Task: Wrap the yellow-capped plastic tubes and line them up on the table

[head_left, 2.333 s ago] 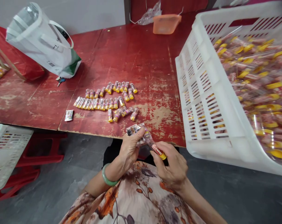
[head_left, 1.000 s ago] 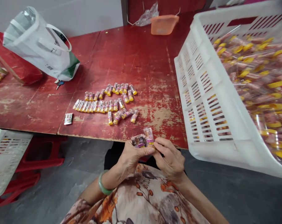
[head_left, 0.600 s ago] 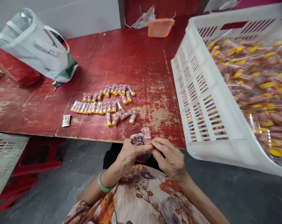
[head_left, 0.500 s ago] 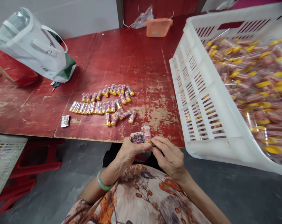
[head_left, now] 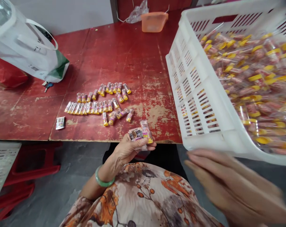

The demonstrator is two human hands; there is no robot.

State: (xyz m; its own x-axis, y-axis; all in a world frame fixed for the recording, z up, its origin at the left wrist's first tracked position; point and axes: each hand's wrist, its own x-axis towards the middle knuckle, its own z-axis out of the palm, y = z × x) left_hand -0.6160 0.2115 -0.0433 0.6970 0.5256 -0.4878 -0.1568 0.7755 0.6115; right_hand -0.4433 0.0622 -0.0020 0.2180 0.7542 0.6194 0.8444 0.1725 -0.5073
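Note:
My left hand [head_left: 131, 145] is closed around a small stack of printed cards or flat packets [head_left: 135, 134] and a clear tube with a yellow end [head_left: 146, 130], just over the table's front edge. Blurred by motion, my right hand [head_left: 228, 179] is in front of the white crate [head_left: 195, 132], fingers stretched out and nothing visible in them. On the table [head_left: 143, 69], several yellow-ended tubes [head_left: 95, 107] lie in loose rows beyond my left hand. A small silvery packet [head_left: 60, 123] lies apart, left of the rows.
The crate at right holds a heap of yellow-ended tubes [head_left: 256, 91]. An orange basket [head_left: 154, 22] and a clear plastic bag [head_left: 138, 12] are at the back. A white bag [head_left: 34, 53] and keys [head_left: 47, 85] lie left. Red stools [head_left: 34, 160] stand below the table.
My right hand has left the tube and moved right towards the crate. The left hand keeps the cards and tube. The view has shifted slightly right.

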